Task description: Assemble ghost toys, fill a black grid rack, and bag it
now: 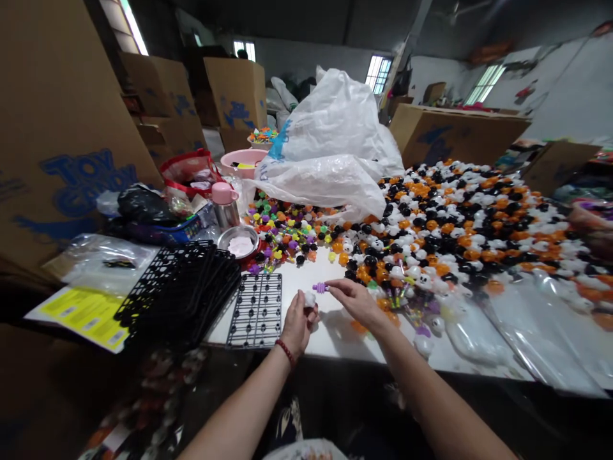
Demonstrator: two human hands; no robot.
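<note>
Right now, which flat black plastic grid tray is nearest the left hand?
The black tray lying apart, beside the left hand; the others overlap in a pile farther left.

A rounded white piece is held partly covered; just beside it, a ridged purple piece is held sideways, its left end turned toward the white piece

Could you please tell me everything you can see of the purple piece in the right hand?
The purple piece is small, ridged and plastic-looking. Pinched by the right hand, it points roughly sideways above the white tabletop, its free end close to the white piece in the left hand; contact is unclear.
</note>
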